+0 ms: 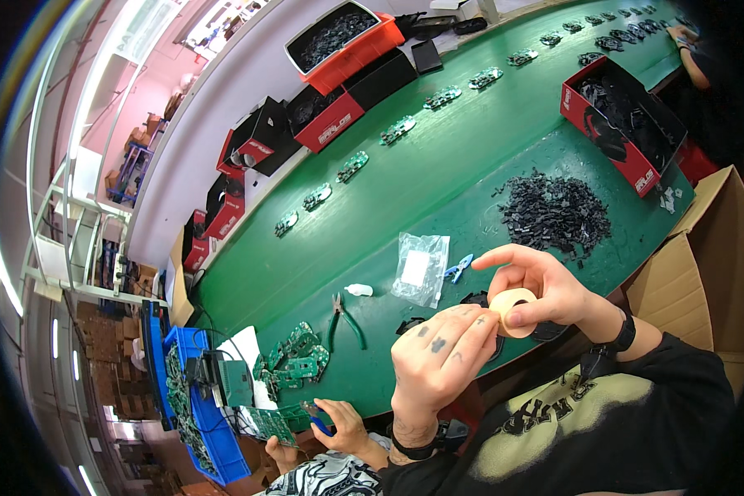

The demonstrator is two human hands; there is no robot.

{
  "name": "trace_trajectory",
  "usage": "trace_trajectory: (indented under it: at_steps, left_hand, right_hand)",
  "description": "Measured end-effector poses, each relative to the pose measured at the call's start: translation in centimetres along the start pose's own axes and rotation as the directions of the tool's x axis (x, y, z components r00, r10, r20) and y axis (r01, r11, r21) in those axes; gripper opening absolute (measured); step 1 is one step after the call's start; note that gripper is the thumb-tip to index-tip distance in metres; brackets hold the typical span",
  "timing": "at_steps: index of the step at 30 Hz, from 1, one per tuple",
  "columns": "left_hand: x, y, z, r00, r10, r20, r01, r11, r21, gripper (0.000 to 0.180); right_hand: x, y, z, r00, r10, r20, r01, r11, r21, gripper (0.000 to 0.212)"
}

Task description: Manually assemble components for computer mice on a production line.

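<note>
A cream-coloured roll of tape [511, 302] is held up over the near edge of the green bench. My right hand [554, 289] grips it, thumb at the core and index finger stretched out. My left hand [438, 351] is closed against the roll's left side, its fingertips partly hidden. Beyond the hands lie blue-handled nippers [460, 268] and a clear plastic bag [422, 269] with a white label. Small black parts [474, 301] lie on the bench, partly covered by my hands.
A heap of black pieces [554, 215] lies at right, near a red-and-black box [620, 124]. Green circuit boards [351, 166] line the bench. Green-handled pliers [344, 321] and a small white bottle [359, 289] lie left. A co-worker's hand [341, 426] holds blue-handled cutters by a board.
</note>
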State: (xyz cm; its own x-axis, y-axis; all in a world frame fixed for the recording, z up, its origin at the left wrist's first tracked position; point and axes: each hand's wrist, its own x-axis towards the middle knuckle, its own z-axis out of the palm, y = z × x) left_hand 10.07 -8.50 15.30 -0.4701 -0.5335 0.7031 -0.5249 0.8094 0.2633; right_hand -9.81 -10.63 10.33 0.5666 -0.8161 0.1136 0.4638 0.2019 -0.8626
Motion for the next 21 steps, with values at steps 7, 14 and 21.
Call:
trace_trajectory:
  at_steps: [7,14,21]
  left_hand:
    - [0.4,0.6,-0.2,0.999,0.01,0.033,-0.012,0.998,0.06,0.023]
    - [0.5,0.6,0.4,0.999,0.034,0.011,-0.035,0.996,0.085,0.023]
    - [0.8,0.1,0.7,1.0,0.022,0.004,-0.022,0.998,0.058,0.025]
  right_hand:
    - [-0.1,0.1,-0.1,1.0,0.011,-0.006,-0.011,1.0,0.01,0.069]
    - [-0.1,0.1,-0.2,1.0,0.016,-0.011,-0.016,1.0,0.003,0.069]
    - [0.0,-0.1,-0.2,0.999,0.036,-0.004,-0.036,0.999,0.02,0.069]
